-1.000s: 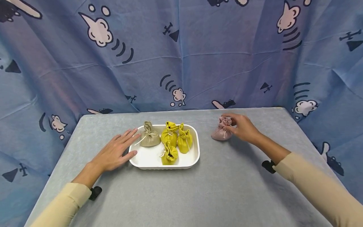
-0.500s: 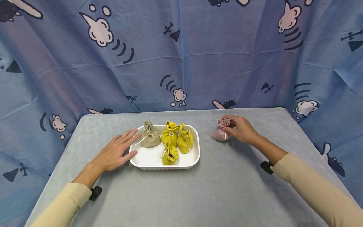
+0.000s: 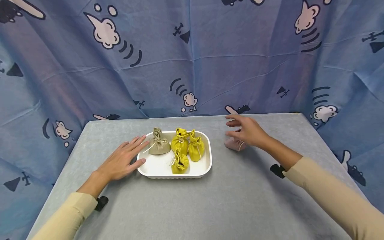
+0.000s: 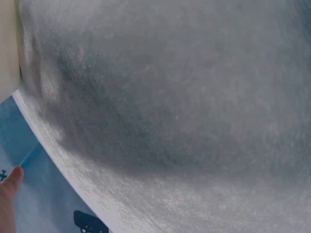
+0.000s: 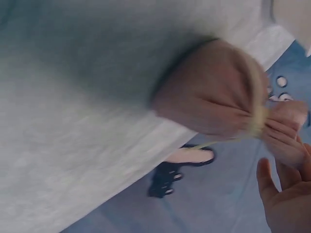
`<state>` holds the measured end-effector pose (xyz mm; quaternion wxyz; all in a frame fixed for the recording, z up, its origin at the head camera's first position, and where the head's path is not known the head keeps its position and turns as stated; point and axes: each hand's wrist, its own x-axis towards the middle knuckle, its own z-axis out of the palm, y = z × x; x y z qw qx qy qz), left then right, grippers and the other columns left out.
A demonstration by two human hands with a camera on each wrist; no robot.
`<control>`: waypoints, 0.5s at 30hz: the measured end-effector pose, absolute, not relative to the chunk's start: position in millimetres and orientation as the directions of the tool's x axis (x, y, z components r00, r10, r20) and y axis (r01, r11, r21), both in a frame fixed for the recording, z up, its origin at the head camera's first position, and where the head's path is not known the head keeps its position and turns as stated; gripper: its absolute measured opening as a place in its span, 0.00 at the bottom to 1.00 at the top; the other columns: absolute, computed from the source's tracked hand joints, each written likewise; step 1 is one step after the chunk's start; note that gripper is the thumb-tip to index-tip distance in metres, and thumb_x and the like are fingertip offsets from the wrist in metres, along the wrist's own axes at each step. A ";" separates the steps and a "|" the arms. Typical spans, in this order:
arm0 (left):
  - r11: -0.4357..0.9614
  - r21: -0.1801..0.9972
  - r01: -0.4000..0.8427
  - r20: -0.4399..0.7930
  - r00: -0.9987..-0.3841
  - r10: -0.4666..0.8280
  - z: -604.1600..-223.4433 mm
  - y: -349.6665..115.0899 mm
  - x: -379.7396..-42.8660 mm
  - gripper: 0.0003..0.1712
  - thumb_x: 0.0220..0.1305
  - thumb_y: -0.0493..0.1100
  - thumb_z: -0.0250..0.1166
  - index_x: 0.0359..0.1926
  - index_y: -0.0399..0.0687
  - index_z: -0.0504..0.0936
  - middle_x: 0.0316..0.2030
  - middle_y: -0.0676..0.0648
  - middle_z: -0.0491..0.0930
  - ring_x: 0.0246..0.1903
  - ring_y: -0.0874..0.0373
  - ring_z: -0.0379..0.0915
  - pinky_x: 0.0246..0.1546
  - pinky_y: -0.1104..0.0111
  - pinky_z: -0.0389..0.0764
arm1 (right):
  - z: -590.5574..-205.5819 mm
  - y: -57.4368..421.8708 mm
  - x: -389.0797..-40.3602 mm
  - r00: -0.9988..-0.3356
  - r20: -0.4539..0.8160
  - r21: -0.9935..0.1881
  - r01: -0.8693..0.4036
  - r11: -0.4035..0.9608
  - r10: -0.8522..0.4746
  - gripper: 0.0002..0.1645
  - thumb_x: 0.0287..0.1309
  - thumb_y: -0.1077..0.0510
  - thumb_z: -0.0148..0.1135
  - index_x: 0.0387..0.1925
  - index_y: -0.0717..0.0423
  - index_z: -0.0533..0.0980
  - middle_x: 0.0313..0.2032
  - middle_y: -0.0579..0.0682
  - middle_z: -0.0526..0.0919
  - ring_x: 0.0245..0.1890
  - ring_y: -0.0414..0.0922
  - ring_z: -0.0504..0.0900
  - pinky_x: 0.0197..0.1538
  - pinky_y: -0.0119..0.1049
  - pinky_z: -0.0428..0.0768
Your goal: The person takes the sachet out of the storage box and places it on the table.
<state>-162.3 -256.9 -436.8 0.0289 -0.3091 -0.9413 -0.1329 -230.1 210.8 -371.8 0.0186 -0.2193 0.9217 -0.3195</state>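
Observation:
A pink drawstring pouch [image 3: 235,144] stands on the table right of the tray. My right hand [image 3: 249,132] is over its gathered top with thumb and fingers spread apart, hiding part of the neck. In the right wrist view the pouch [image 5: 209,92] shows its pale tie, and fingertips are right by its ruffled mouth. My left hand [image 3: 121,160] lies with straight fingers at the left rim of the white tray [image 3: 156,168]. Inside the tray are a beige pouch [image 3: 159,146] and three yellow pouches [image 3: 179,145].
The grey table [image 3: 192,210] ends at the back against a blue patterned curtain [image 3: 210,66], which also hangs at both sides. Black wrist cameras [image 3: 101,203] are strapped under both sleeves.
My right hand has let go of the pink pouch's neck; its fingers have spread and moved slightly up and left. The pouch stays in about the same spot. My left hand has not moved.

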 end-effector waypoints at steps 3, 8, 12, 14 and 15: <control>0.775 0.235 0.587 0.133 -0.809 0.572 -436.2 -256.5 -162.1 0.38 0.73 0.59 0.54 0.77 0.54 0.58 0.78 0.49 0.50 0.74 0.44 0.50 0.67 0.43 0.57 | -366.6 197.1 -227.0 -0.889 0.103 -0.600 -0.414 0.685 -0.446 0.38 0.54 0.60 0.75 0.66 0.59 0.71 0.52 0.58 0.84 0.55 0.54 0.82 0.54 0.53 0.79; 0.773 0.240 0.587 0.131 -0.809 0.573 -435.3 -256.0 -161.5 0.38 0.73 0.58 0.54 0.77 0.53 0.58 0.77 0.48 0.51 0.74 0.43 0.50 0.67 0.42 0.57 | -365.1 175.2 -221.4 -0.858 0.095 -0.621 -0.447 0.644 -0.504 0.40 0.54 0.58 0.75 0.67 0.60 0.70 0.54 0.56 0.84 0.56 0.52 0.82 0.60 0.53 0.76; 0.774 0.239 0.587 0.133 -0.809 0.573 -435.3 -255.9 -161.7 0.38 0.73 0.58 0.54 0.77 0.53 0.58 0.77 0.48 0.51 0.74 0.43 0.50 0.67 0.43 0.57 | -366.1 159.7 -217.6 -0.840 0.070 -0.647 -0.449 0.616 -0.538 0.41 0.53 0.58 0.76 0.67 0.60 0.70 0.56 0.57 0.82 0.56 0.52 0.81 0.59 0.51 0.77; 0.775 0.237 0.586 0.132 -0.810 0.572 -435.6 -256.0 -161.9 0.38 0.73 0.58 0.55 0.77 0.53 0.58 0.78 0.48 0.51 0.74 0.43 0.50 0.67 0.43 0.57 | -366.7 152.5 -216.3 -0.831 0.053 -0.658 -0.446 0.607 -0.553 0.42 0.52 0.58 0.76 0.68 0.60 0.69 0.57 0.57 0.82 0.57 0.52 0.81 0.59 0.50 0.77; 0.775 0.237 0.586 0.133 -0.809 0.572 -435.7 -256.1 -161.9 0.38 0.73 0.58 0.55 0.77 0.53 0.58 0.78 0.48 0.51 0.74 0.43 0.50 0.67 0.43 0.57 | -367.1 149.3 -215.8 -0.827 0.045 -0.664 -0.444 0.602 -0.561 0.43 0.52 0.58 0.76 0.68 0.60 0.69 0.58 0.57 0.81 0.57 0.52 0.81 0.59 0.50 0.77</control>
